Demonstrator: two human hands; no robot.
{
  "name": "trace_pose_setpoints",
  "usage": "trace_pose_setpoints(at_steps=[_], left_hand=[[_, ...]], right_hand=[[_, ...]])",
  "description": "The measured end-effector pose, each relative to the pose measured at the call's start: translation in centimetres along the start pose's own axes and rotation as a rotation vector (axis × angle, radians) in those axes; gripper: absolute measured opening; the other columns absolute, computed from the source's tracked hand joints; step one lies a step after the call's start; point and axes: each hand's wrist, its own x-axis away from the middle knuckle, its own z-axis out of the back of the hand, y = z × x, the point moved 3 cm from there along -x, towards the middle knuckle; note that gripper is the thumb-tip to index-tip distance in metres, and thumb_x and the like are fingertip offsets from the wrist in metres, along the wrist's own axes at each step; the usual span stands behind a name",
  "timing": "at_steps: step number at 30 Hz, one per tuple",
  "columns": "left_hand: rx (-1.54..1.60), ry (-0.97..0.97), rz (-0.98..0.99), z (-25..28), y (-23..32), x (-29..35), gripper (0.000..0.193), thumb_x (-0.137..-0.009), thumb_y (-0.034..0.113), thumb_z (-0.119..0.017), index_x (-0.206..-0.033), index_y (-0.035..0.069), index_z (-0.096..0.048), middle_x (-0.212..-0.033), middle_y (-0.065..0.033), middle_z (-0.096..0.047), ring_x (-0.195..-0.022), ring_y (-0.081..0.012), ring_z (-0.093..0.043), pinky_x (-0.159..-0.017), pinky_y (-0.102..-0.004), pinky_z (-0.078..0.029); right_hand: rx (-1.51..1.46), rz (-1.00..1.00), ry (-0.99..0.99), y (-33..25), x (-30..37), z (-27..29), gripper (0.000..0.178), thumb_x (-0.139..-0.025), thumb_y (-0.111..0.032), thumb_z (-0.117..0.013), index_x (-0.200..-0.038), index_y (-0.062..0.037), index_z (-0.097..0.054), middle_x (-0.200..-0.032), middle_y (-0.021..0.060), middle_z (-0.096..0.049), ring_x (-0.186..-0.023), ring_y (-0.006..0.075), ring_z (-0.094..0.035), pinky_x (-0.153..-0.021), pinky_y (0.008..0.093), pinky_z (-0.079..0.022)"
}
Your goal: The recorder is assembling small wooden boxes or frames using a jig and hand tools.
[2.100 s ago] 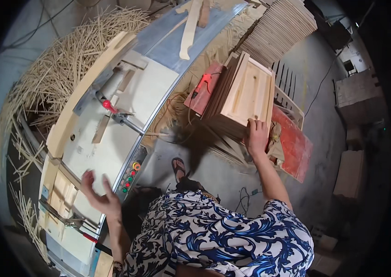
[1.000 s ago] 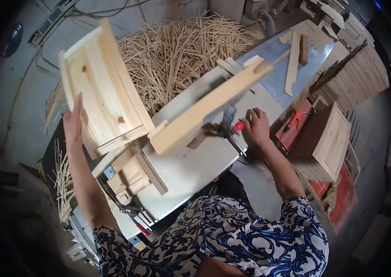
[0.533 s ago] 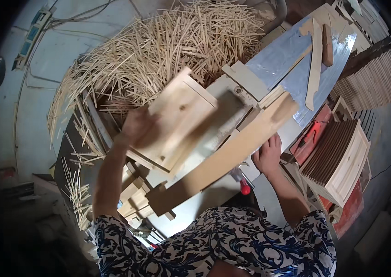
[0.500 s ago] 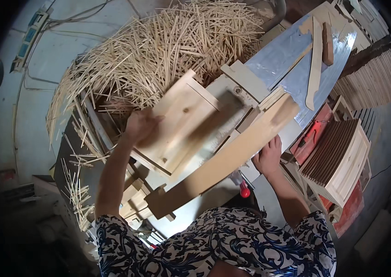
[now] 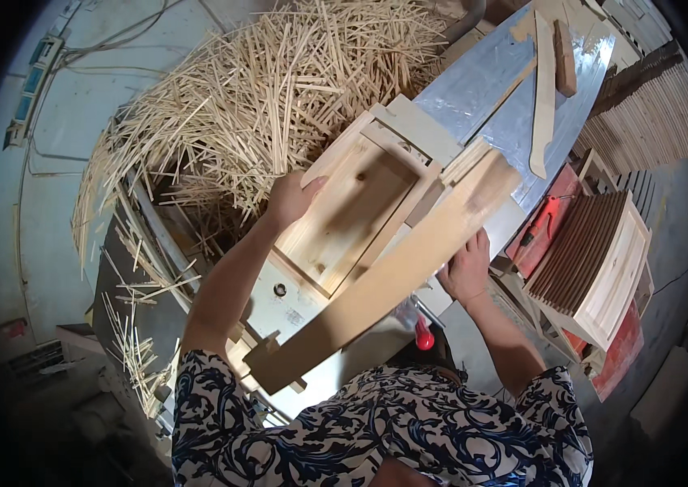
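Observation:
A pale framed wooden panel [image 5: 348, 213] with knots in its recessed middle lies on the light machine table [image 5: 267, 312]. Its right side runs close along a long wooden beam [image 5: 384, 272] that crosses above the table at a slant. My left hand [image 5: 295, 201] is closed on the panel's left edge, thumb on top of the frame. On the beam's other side, my right hand [image 5: 467, 268] has its fingers bent close against it; what they grip is hidden. Below the beam a red knob [image 5: 424, 334] shows on a metal lever.
A big heap of thin wood strips [image 5: 279, 97] rises beyond my left hand. Wooden offcuts [image 5: 565, 61] lie on the shiny metal sheet [image 5: 474, 77]. To the right, several stacked framed panels [image 5: 595, 264] stand beside a red-handled tool [image 5: 543, 219].
The panel, earlier tilted and farther left, has moved right and away from me and now lies flatter beside the beam. My left hand went with it; my right hand stayed near its place.

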Motion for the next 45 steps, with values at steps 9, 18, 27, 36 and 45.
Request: trace_pose_setpoints(at_steps=[9,18,27,36,45], left_hand=[[0.403,-0.164,-0.044,0.6,5.2,15.5,0.048,-0.091,0.024,-0.072,-0.131,-0.001,-0.061,-0.126,-0.0266,-0.066,-0.125,-0.0406,-0.061,-0.108,-0.0426,-0.047],[0.038,0.204,-0.374,-8.1,9.3,20.9,0.062,-0.087,0.005,-0.068,-0.145,-0.004,-0.047,-0.152,-0.0252,-0.046,-0.142,-0.0401,-0.045,-0.118,-0.0455,-0.039],[0.106,0.239,-0.402,-10.3,8.7,20.2,0.060,-0.090,0.005,-0.065,-0.147,-0.004,-0.046,-0.152,-0.0262,-0.047,-0.145,-0.0399,-0.042,-0.121,-0.0445,-0.035],[0.501,0.439,0.356,-7.3,10.2,39.5,0.015,-0.097,0.013,-0.071,-0.094,-0.002,-0.068,-0.088,-0.0099,-0.070,-0.081,-0.0192,-0.067,-0.074,-0.0341,-0.053],[1.748,1.253,1.477,-20.7,0.1,58.6,0.066,-0.101,0.060,-0.053,-0.132,0.003,-0.056,-0.123,-0.0180,-0.061,-0.106,-0.0324,-0.062,-0.096,-0.0489,-0.053]], right_hand=[[-0.775,-0.214,-0.085,-3.7,1.8,9.2,0.029,-0.090,-0.017,-0.067,-0.114,-0.0010,-0.070,-0.088,0.0158,-0.068,-0.084,0.0316,-0.067,-0.076,0.0407,-0.055],[0.266,0.228,-0.242,-12.4,8.1,13.6,0.024,-0.097,-0.023,-0.063,-0.083,-0.0037,-0.059,-0.063,0.0149,-0.064,-0.056,0.0336,-0.066,-0.054,0.0436,-0.053],[0.337,0.090,-0.481,-5.4,12.9,3.6,0.040,-0.103,-0.038,-0.053,-0.096,0.0015,-0.059,-0.068,0.0182,-0.067,-0.063,0.0372,-0.069,-0.059,0.0492,-0.055],[0.085,0.195,-0.122,9.0,-4.1,3.6,0.059,-0.101,-0.052,-0.053,-0.114,0.0031,-0.071,-0.107,0.0315,-0.070,-0.103,0.0461,-0.066,-0.094,0.0499,-0.051],[0.335,0.148,0.173,13.1,-6.4,-3.4,0.072,-0.098,-0.055,-0.052,-0.130,0.0084,-0.060,-0.129,0.0309,-0.063,-0.115,0.0504,-0.055,-0.105,0.0534,-0.042]])
